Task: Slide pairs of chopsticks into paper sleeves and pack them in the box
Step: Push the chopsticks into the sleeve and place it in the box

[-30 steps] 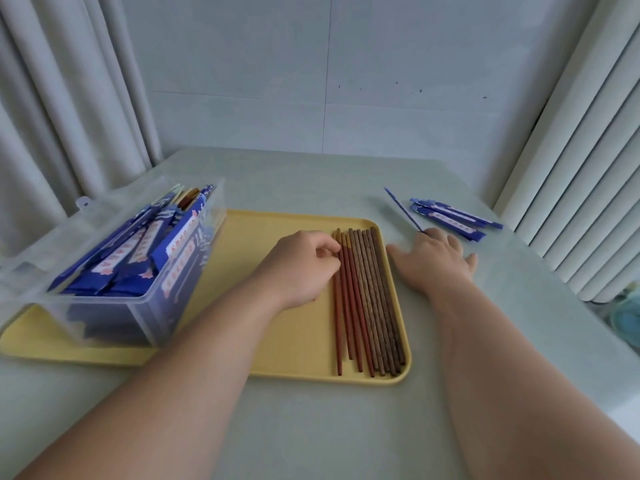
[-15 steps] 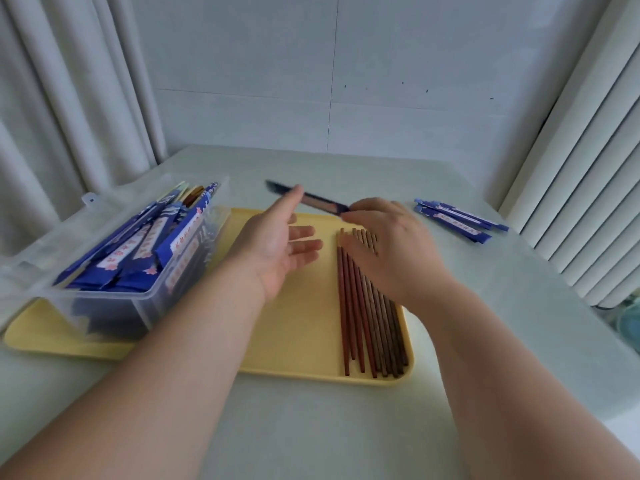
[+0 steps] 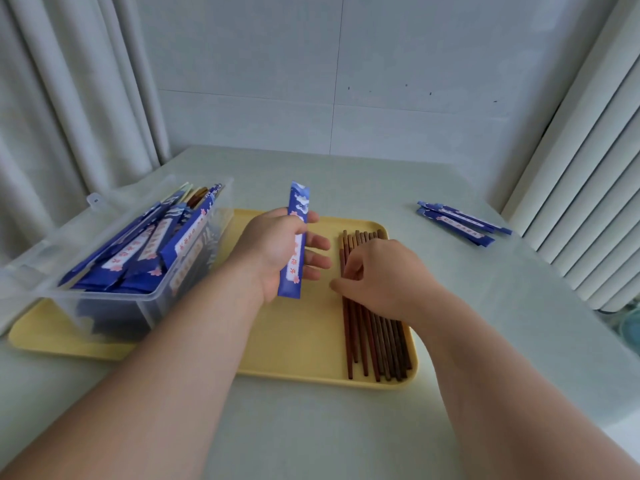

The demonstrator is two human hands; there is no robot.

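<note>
Two bare hands work over the yellow tray (image 3: 304, 341), which lies on a pale table (image 3: 311, 438).

The left hand (image 3: 273, 251) hovers above the tray's middle, toward its far edge, and grasps one blue paper sleeve (image 3: 295, 244). The sleeve stands nearly upright, slightly tilted, and crosses the palm. The thumb clamps it against the hand in its upper part. Its top pokes up past the tray's far edge, and its bottom end hangs below the heel of the palm. The other fingers (image 3: 318, 243) stretch fairly straight behind the sleeve, toward the tray's right side.

The right hand (image 3: 388, 275) sits on the row of loose chopsticks (image 3: 377, 341) that lies lengthwise along the tray's right side. Its fingers curl down onto the leftmost sticks in the far half of the row, and the thumb tip reaches toward the tray floor just left of them. The hand covers the contact, so I cannot tell whether any stick is actually pinched. A strip of bare tray separates the sleeve from the row.

On the tray's left end stands a clear box (image 3: 166, 299) packed with sleeved pairs (image 3: 138, 251) that slant up toward its far wall. Spare sleeves (image 3: 457, 223) lie in a small heap on the table beyond the tray's far right corner, well apart from both hands.
</note>
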